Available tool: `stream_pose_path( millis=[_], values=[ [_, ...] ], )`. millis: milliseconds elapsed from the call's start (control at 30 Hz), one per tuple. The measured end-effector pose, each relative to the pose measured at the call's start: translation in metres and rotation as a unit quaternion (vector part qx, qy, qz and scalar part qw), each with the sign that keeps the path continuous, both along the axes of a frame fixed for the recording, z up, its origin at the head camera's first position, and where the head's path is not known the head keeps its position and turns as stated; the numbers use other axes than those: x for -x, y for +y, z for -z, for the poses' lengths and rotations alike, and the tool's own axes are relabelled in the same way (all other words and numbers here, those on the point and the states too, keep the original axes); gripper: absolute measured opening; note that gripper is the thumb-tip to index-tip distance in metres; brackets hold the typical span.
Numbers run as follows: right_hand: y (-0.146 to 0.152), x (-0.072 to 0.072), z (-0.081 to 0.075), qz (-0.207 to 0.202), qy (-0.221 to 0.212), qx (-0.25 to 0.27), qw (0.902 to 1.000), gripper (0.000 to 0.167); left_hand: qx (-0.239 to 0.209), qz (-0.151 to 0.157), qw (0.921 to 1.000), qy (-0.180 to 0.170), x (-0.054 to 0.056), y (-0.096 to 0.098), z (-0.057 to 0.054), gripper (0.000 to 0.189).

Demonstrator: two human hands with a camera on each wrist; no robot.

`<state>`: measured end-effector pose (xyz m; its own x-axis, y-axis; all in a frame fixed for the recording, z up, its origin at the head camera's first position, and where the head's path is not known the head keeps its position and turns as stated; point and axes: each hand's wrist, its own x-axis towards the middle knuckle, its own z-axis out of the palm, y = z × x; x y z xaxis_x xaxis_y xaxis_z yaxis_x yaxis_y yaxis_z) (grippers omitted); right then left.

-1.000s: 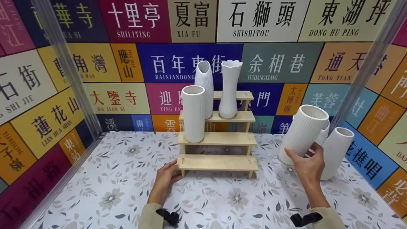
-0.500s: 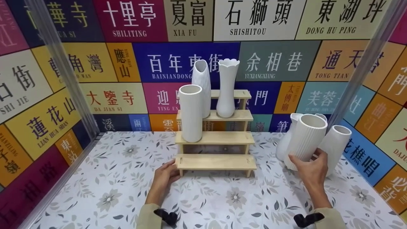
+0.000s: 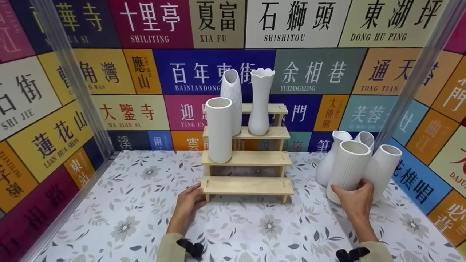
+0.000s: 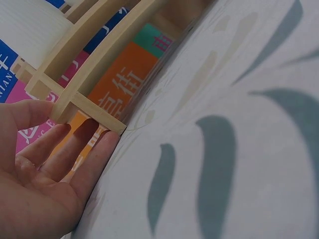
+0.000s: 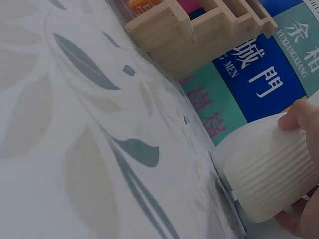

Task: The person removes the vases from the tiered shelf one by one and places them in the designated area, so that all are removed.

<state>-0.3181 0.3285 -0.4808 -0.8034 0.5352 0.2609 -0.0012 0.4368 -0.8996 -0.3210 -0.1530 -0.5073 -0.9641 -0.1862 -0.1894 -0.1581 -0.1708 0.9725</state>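
Observation:
My right hand [image 3: 355, 202] grips a ribbed white cylindrical vase [image 3: 350, 163] low on its body, thumb on the left side. The vase is upright at the table's right, its base apparently on the cloth. Close behind it are a white vase with a wavy rim [image 3: 325, 165], one with a slanted mouth [image 3: 365, 139], mostly hidden, and a smooth tapered vase [image 3: 387, 167]. My left hand [image 3: 185, 205] touches the left end of the lowest step of a wooden tiered stand [image 3: 247, 185]; in the left wrist view, its fairly straight fingers [image 4: 102, 154] meet the stand's leg.
On the stand are a ribbed cylinder vase [image 3: 219, 131], a slant-mouthed vase [image 3: 232, 98] and a scalloped-rim vase [image 3: 260, 105]. A floral cloth [image 3: 269, 233] covers the table. Sign-printed panels [image 3: 214, 72] enclose the back and sides, with clear corner posts [image 3: 407, 80].
My right hand has lowered the ribbed vase from a tilted, raised position to upright, in front of the right-hand vases. My left hand has stayed at the stand.

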Motion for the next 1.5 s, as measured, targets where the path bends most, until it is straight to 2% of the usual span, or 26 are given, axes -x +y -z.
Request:
stream_pose_path(
  millis=[233,500,700,933,1200,1500],
  values=[
    [0.0,-0.001,0.005,0.004,-0.021,-0.006,0.9998,0.093,-0.004,0.002,1.0,0.001,-0.001,0.001,-0.001,0.05],
    [-0.007,-0.002,0.002,0.019,0.004,0.009,0.9998,0.091,-0.014,0.003,0.9999,0.006,-0.001,0.001,-0.003,0.05],
    [-0.011,-0.003,-0.005,0.038,0.019,-0.002,0.9991,0.09,-0.022,-0.002,0.9998,0.001,0.0,-0.001,-0.003,0.05],
    [-0.011,-0.002,-0.004,0.06,0.043,-0.008,0.9973,0.091,-0.016,-0.003,0.9999,-0.004,0.0,-0.002,0.0,0.051],
    [-0.01,0.0,-0.002,0.086,0.049,-0.025,0.9948,0.092,-0.016,0.0,0.9999,0.006,-0.001,-0.002,-0.001,0.051],
    [-0.008,0.001,0.0,0.071,0.035,-0.015,0.9967,0.089,-0.009,0.002,0.9999,0.01,0.0,-0.001,0.0,0.051]
  ],
)
